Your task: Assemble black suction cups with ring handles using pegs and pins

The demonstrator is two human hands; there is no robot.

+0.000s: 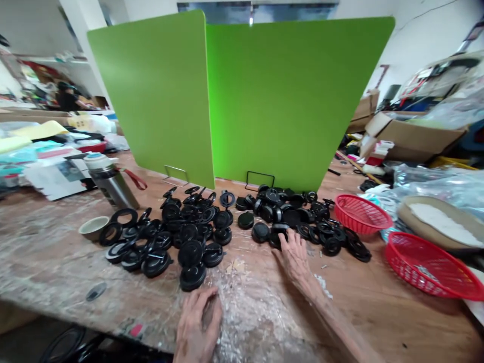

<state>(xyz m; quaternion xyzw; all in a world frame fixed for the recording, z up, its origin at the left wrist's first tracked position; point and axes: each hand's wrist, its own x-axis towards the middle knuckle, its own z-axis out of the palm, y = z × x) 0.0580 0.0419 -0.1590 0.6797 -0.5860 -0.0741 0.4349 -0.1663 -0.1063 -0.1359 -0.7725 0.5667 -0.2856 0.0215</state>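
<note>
My left hand (pixel 198 322) rests on the table with its fingers loosely bent and the thumb apart, nothing between them. Just beyond its fingertips lies a black round lid (pixel 192 276), at the near end of a heap of black lids and rings (pixel 189 232). My right hand (pixel 297 257) reaches forward to a second heap of black round caps (pixel 293 217). Its fingers bend over a black round cap (pixel 279 229) at the heap's near edge, partly hiding it. Beside that cap sits another black cap (pixel 260 232).
Green panels (pixel 280 101) stand behind the heaps on wire feet. At left are a steel flask (pixel 111 184) and a small bowl (pixel 94 228). To the right stand two red baskets (pixel 363 214) and a bowl of white material (pixel 446 222). A person (pixel 68 96) is far back left.
</note>
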